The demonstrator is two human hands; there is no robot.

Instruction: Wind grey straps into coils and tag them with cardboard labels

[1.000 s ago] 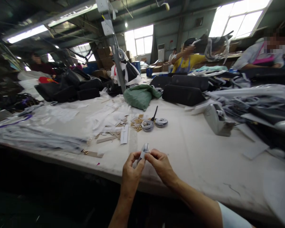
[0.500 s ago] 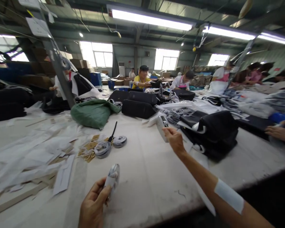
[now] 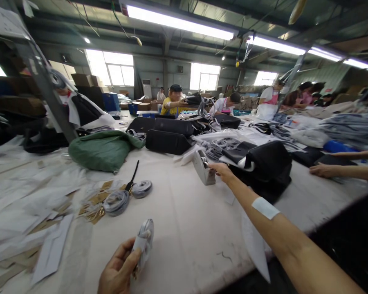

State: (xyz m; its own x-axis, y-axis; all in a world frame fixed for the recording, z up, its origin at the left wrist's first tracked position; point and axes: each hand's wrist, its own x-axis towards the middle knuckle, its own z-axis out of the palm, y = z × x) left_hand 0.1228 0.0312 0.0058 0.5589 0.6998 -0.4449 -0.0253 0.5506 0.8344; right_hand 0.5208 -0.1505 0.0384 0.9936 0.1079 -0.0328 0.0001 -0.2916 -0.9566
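My left hand (image 3: pixel 120 261) is closed around a coiled grey strap (image 3: pixel 145 243) with a white wrap about its middle, held upright above the near part of the table. Out at arm's length, my right hand (image 3: pixel 222 170) has its fingers drawn together at the front end of a grey tape dispenser (image 3: pixel 205 171). What lies between those fingertips is too small to make out. Two more coiled straps, one a larger coil (image 3: pixel 116 203) and one smaller (image 3: pixel 142 189), rest on the white table (image 3: pixel 178 220). A thin black strap (image 3: pixel 133 175) lies beside them.
Black bags (image 3: pixel 268 167) lie right of the dispenser, with more dark bags (image 3: pixel 167 141) behind. A green cloth bundle (image 3: pixel 102 151) sits at left, near a slanted metal post (image 3: pixel 50 85). Paper scraps (image 3: pixel 27 212) cover the left side. A co-worker's hands (image 3: pixel 322 169) are at far right.
The view has swung right, so the table things sit further left. My right fingers now meet the dispenser's front end lower down. The left hand keeps its coiled strap.
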